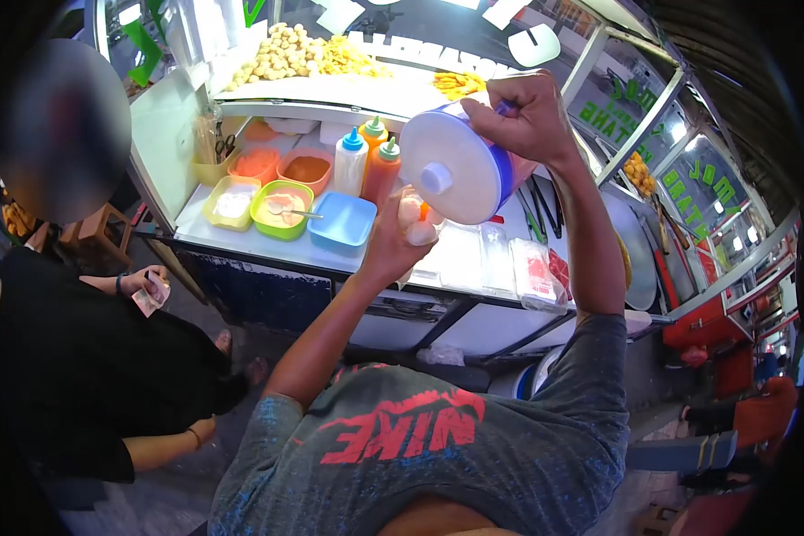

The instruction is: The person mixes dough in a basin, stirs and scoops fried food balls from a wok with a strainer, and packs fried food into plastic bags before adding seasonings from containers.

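My right hand [529, 116] is closed on the handle of a large white and blue container [451, 165], tilted over on its side above the counter. Its pale round face with a small white knob points down and left. Just below and left of it, my left hand [400, 239] is wrapped round a small clear bag [420, 228] with pale round pieces and a bit of orange inside. The container's edge hangs close to the bag's top. Left of my left hand stand a blue-capped white bottle [351, 163] and an orange bottle [382, 170].
Powder tubs, a green tub [281, 210] with a spoon and a blue tub [341, 220] line the counter. Clear packets [534, 268] and tongs [536, 210] lie right. Fried food [286, 55] is heaped behind. At left, a person in black [89, 357] holds a banknote.
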Available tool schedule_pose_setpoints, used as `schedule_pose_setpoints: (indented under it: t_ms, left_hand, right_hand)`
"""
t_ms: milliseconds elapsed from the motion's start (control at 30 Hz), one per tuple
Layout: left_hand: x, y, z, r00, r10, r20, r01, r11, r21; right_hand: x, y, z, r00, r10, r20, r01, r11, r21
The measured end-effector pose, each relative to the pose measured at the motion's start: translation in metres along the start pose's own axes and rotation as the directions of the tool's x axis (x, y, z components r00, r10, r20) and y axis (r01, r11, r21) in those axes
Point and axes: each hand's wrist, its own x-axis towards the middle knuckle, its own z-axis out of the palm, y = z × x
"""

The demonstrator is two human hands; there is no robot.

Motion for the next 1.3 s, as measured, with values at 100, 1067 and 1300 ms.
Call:
schedule_pose_setpoints:
  t_ms: [100,1067,1300]
  left_hand:
    - [-0.001,0.004,-0.002,1.0,-0.006,0.004,0.006,0.999,-0.035]
    - [-0.088,0.028,-0.209,0.727,-0.116,-0.676,0.255,0.961,0.109]
    - [-0.106,0.012,-0.242,0.671,-0.13,-0.73,0.27,0.96,0.078]
  right_hand:
    - [0.003,-0.002,-0.001,1.0,-0.004,-0.009,0.004,1.0,0.009]
    - [0.087,-0.099,0.424,0.489,0.524,0.698,-0.281,-0.662,0.694]
    - [0.115,-0.174,0.526,0.581,0.622,0.524,-0.317,-0.42,0.85]
